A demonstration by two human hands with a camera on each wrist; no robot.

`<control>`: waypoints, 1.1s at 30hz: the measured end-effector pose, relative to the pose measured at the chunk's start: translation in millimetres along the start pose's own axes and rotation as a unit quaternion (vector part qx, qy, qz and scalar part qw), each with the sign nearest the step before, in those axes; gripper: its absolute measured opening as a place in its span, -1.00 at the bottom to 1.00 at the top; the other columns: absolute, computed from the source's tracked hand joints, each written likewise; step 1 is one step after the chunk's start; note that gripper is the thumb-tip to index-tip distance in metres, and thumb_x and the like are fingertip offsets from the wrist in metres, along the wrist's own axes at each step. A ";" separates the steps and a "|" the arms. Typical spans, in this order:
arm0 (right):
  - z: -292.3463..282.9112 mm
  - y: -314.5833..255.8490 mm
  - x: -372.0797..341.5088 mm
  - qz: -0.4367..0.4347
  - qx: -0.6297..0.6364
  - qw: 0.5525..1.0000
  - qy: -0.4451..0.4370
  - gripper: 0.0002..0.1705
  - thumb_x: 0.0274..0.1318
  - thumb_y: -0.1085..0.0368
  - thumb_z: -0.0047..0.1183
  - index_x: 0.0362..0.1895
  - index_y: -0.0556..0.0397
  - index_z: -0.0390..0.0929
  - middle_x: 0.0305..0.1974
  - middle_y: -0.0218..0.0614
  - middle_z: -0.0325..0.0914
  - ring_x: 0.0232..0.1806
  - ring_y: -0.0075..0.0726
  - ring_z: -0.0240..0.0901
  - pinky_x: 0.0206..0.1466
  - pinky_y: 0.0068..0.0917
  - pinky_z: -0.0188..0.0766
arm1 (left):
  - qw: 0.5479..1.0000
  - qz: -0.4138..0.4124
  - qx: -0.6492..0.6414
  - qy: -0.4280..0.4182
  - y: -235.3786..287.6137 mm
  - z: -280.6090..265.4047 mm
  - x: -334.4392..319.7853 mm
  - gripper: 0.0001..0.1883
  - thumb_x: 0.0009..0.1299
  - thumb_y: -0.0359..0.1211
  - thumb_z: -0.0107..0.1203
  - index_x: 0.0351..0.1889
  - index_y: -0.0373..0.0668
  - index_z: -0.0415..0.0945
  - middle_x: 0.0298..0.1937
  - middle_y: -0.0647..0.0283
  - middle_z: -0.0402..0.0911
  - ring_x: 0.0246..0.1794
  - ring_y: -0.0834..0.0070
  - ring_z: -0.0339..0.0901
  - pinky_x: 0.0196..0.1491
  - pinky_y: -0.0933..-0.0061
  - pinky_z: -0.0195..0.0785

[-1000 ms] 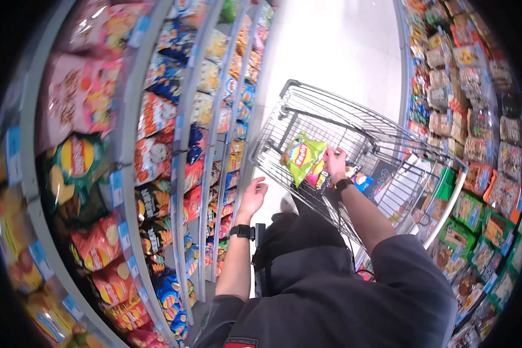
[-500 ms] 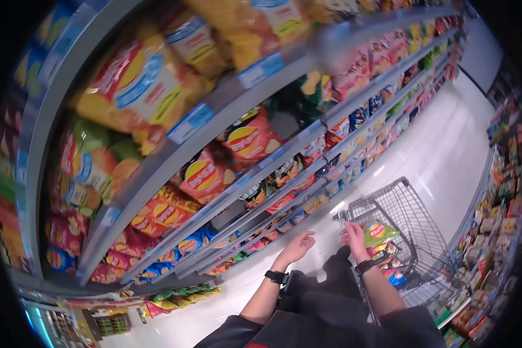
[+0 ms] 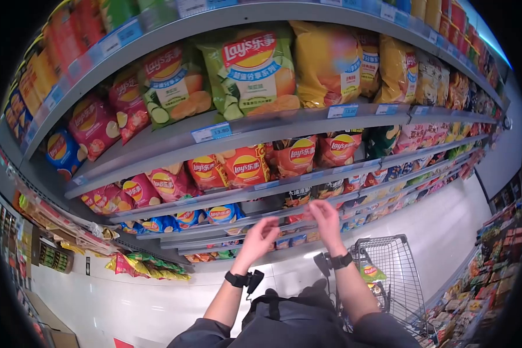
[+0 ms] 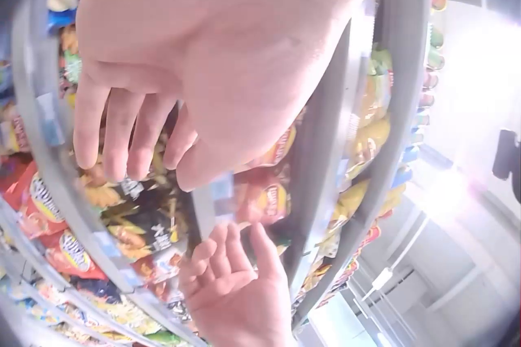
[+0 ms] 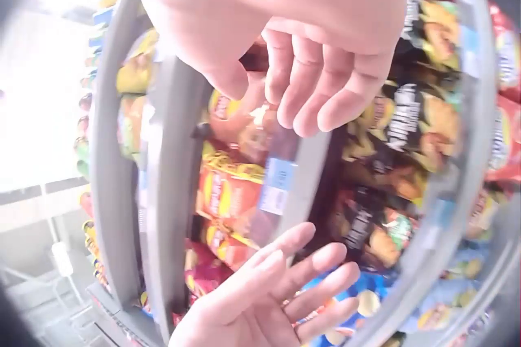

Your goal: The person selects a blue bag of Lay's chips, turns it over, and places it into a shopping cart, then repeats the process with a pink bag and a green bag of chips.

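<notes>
Both hands are raised in front of the snack shelves and hold nothing. The left hand [image 3: 261, 236] has loosely bent fingers; its palm fills the top of the left wrist view. A little to its right is the right hand [image 3: 323, 223], fingers relaxed and slightly curled in the right wrist view. Behind them are shelves of chip bags, with red bags [image 3: 243, 166] and blue bags [image 3: 223, 213] closest to the hands. Larger green chip bags [image 3: 252, 69] stand on the shelf above. At lower right, a green chip bag [image 3: 371, 272] lies in the wire shopping cart [image 3: 409, 284].
Price labels [image 3: 211, 132] line the shelf edges [image 3: 307, 120]. Another shelf of packaged snacks [image 3: 470, 307] runs along the right side of the aisle. Pale shiny floor [image 3: 127, 296] lies below, with hanging snack bags [image 3: 148, 267] at the shelf's left end.
The head view has swung from the cart to the chip shelves. The right hand has left the bags in the cart and come up beside the left hand, in front of the shelves.
</notes>
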State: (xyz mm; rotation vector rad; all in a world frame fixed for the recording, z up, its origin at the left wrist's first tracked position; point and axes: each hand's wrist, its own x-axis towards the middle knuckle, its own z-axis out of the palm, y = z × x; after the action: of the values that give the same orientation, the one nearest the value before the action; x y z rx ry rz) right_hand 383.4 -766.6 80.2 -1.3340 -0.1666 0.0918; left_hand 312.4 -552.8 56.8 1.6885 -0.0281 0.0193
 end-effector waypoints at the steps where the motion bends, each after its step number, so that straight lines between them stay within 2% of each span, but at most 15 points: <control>1: 13.7 -27.4 8.6 -0.037 -0.011 0.999 -0.008 -0.79 0.34 0.33 0.08 -0.04 0.18 0.53 -0.11 -0.30 0.64 -0.10 -0.51 0.56 -0.04 -0.57 0.47 | 0.999 0.039 -0.001 0.030 22.2 -6.4 3.9 -0.64 0.45 -0.38 0.15 0.18 -0.24 0.45 0.02 0.20 0.63 0.05 0.51 0.58 0.10 0.45 0.45; 4: 41.5 -86.2 31.8 -0.143 -0.010 0.989 -0.042 -0.75 0.31 0.38 0.11 0.02 0.18 0.52 -0.06 -0.32 0.62 -0.02 -0.50 0.53 0.11 -0.54 0.42 | 0.985 0.137 -0.009 0.102 80.0 -23.6 16.7 -0.68 0.46 -0.41 0.14 0.15 -0.25 0.46 0.05 0.26 0.61 0.08 0.56 0.55 0.17 0.51 0.37; 6: 56.5 -126.5 39.2 -0.249 -0.037 0.967 -0.039 -0.70 0.29 0.38 0.12 0.08 0.19 0.52 0.02 -0.30 0.58 0.05 -0.49 0.50 0.17 -0.53 0.39 | 0.951 0.232 0.078 0.190 124.8 -31.5 20.4 -0.70 0.41 -0.44 0.17 0.09 -0.23 0.50 0.05 0.25 0.59 0.05 0.57 0.53 0.13 0.50 0.37; 8: 59.2 -139.2 51.8 -0.282 -0.054 0.957 -0.046 -0.66 0.28 0.38 0.13 0.11 0.20 0.51 0.07 -0.27 0.55 0.09 -0.44 0.48 0.21 -0.51 0.36 | 0.921 0.285 0.104 0.244 143.9 -33.3 24.2 -0.70 0.38 -0.46 0.17 0.07 -0.22 0.51 0.14 0.20 0.52 0.05 0.53 0.52 0.10 0.49 0.37; 14: 85.3 -191.1 95.9 -0.403 -0.103 0.908 -0.053 -0.44 0.21 0.29 0.19 0.25 0.26 0.42 0.19 -0.09 0.49 0.23 -0.23 0.42 0.32 -0.37 0.29 | 0.806 0.384 0.212 0.398 217.0 -45.8 66.7 -0.56 0.36 -0.36 0.18 0.21 -0.18 0.43 0.36 -0.07 0.32 0.34 0.07 0.33 0.35 0.21 0.18; 16: 92.9 -197.4 106.9 -0.413 -0.154 0.897 -0.035 -0.36 0.18 0.23 0.22 0.27 0.30 0.39 0.19 -0.05 0.48 0.24 -0.14 0.42 0.34 -0.32 0.28 | 0.805 0.372 0.243 0.393 225.9 -49.8 84.5 -0.45 0.39 -0.26 0.17 0.28 -0.30 0.33 0.34 -0.21 0.31 0.34 -0.05 0.31 0.35 0.14 0.17; 18: 96.7 -202.6 114.2 -0.404 -0.188 0.895 -0.027 -0.29 0.13 0.18 0.24 0.28 0.33 0.35 0.20 0.03 0.47 0.25 -0.05 0.41 0.33 -0.29 0.29 | 0.823 0.289 0.295 0.390 235.1 -51.4 100.6 -0.27 0.40 -0.18 0.16 0.41 -0.37 0.13 0.26 -0.32 0.37 0.23 -0.21 0.38 0.25 0.08 0.25; 19: 98.3 -206.8 114.6 -0.385 -0.216 0.896 -0.042 -0.27 0.12 0.17 0.25 0.28 0.33 0.34 0.21 0.06 0.45 0.26 -0.04 0.41 0.32 -0.29 0.30 | 0.802 0.295 0.330 0.401 234.7 -57.8 114.2 -0.13 0.42 -0.05 0.11 0.47 -0.43 -0.03 0.18 -0.38 0.43 0.21 -0.22 0.39 0.26 0.07 0.20; 22: 100.7 -207.4 125.0 -0.375 -0.197 0.904 -0.059 -0.26 0.09 0.16 0.26 0.25 0.38 0.33 0.14 0.12 0.49 0.20 -0.01 0.46 0.23 -0.28 0.36 | 0.807 0.231 0.365 0.404 246.0 -60.1 120.0 -0.08 0.43 0.05 0.04 0.49 -0.45 -0.08 0.15 -0.41 0.45 0.20 -0.19 0.41 0.29 0.07 0.14; 24: 96.0 -211.4 131.6 -0.326 -0.165 0.925 -0.104 -0.26 0.08 0.15 0.26 0.22 0.41 0.32 0.05 0.10 0.55 0.10 -0.02 0.53 0.16 -0.28 0.42 | 0.815 0.219 0.360 0.398 256.0 -59.1 122.1 -0.01 0.41 0.13 0.01 0.48 -0.51 -0.08 0.11 -0.41 0.48 0.17 -0.16 0.45 0.33 0.11 0.07; 26: 97.0 -213.2 129.3 -0.348 -0.181 0.916 -0.081 -0.26 0.06 0.12 0.29 0.18 0.39 0.35 -0.05 0.03 0.60 -0.01 -0.09 0.58 0.08 -0.30 0.47 | 0.882 0.108 0.314 0.334 259.0 -64.2 111.9 0.03 0.37 0.16 0.05 0.46 -0.56 -0.05 0.03 -0.39 0.54 0.11 -0.13 0.52 0.34 0.19 0.08; 28: 98.9 -218.8 125.2 -0.356 -0.219 0.904 -0.087 -0.26 0.02 0.10 0.32 0.17 0.35 0.37 -0.09 -0.02 0.61 -0.06 -0.17 0.59 0.02 -0.34 0.49 | 0.874 0.164 0.291 0.352 249.0 -69.3 114.6 0.10 0.29 0.21 0.12 0.44 -0.59 -0.01 -0.03 -0.32 0.60 0.06 -0.06 0.57 0.34 0.24 0.10; 29: 97.7 -221.6 125.5 -0.348 -0.246 0.899 -0.107 -0.10 0.10 0.17 0.30 0.41 0.30 0.16 -0.05 -0.22 0.60 -0.08 -0.42 0.56 -0.05 -0.54 0.47 | 0.878 0.157 0.285 0.352 249.8 -71.3 113.8 0.13 0.25 0.20 0.18 0.44 -0.60 -0.01 -0.03 -0.28 0.61 0.04 -0.02 0.59 0.31 0.25 0.16; 31: 96.8 -219.4 134.7 -0.332 -0.232 0.907 -0.119 -0.17 0.11 0.18 0.30 0.37 0.28 0.23 -0.07 -0.26 0.59 -0.11 -0.46 0.55 -0.06 -0.54 0.46 | 0.880 0.150 0.282 0.352 250.9 -73.0 113.1 0.16 0.22 0.18 0.23 0.44 -0.62 -0.02 -0.02 -0.24 0.62 0.02 0.01 0.60 0.27 0.25 0.22; 33: 96.6 -219.0 136.3 -0.313 -0.219 0.914 -0.132 -0.24 0.11 0.20 0.29 0.34 0.25 0.31 -0.10 -0.31 0.59 -0.14 -0.49 0.54 -0.06 -0.55 0.45 | 0.903 0.165 0.211 0.337 258.1 -69.2 106.6 0.09 0.16 0.12 0.34 0.37 -0.59 0.15 0.00 -0.15 0.63 0.05 0.12 0.60 0.19 0.25 0.33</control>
State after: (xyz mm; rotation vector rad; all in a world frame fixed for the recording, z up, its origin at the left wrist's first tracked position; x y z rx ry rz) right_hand 494.6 -703.1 324.1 -1.6494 -0.8793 -0.3306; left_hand 411.5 -515.2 324.3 2.0069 0.2263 0.9210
